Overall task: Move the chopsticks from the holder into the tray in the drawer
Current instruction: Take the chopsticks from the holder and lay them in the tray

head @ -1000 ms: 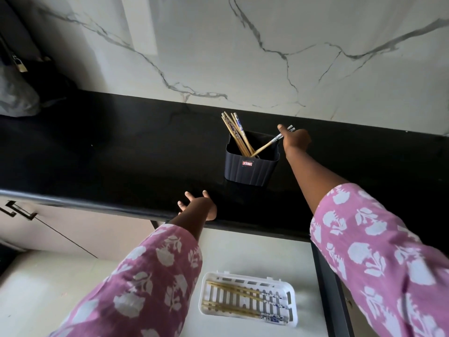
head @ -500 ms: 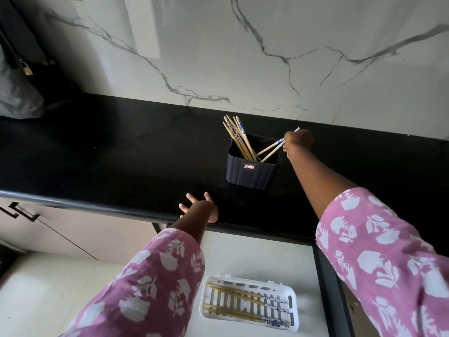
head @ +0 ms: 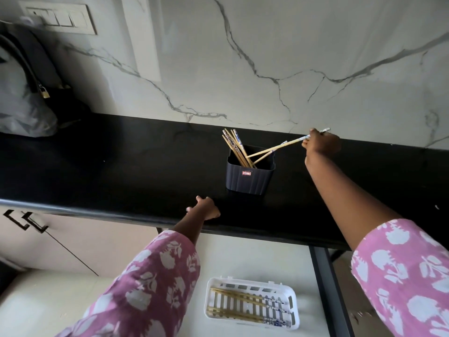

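A dark ribbed holder (head: 250, 176) stands on the black counter (head: 121, 171), with several bamboo chopsticks (head: 234, 147) leaning in its left side. My right hand (head: 320, 144) pinches the patterned end of one chopstick (head: 277, 148), lifted to the right with its tip over the holder's mouth. A second chopstick (head: 268, 153) leans beside it on the holder's right rim. My left hand (head: 206, 209) rests, fingers spread, on the counter's front edge. Below, a white slotted tray (head: 252, 304) in the open drawer (head: 267, 261) holds several chopsticks.
A grey bag with a padlock (head: 26, 100) sits at the counter's far left under a switch plate (head: 60, 19). The marble wall (head: 267, 57) rises close behind the holder. A dark drawer rail (head: 328, 288) runs right of the tray. Cabinet handles (head: 24, 221) show at lower left.
My right hand has drawn back to the right, pulling one chopstick up out of the holder. The left hand has stayed on the counter edge.
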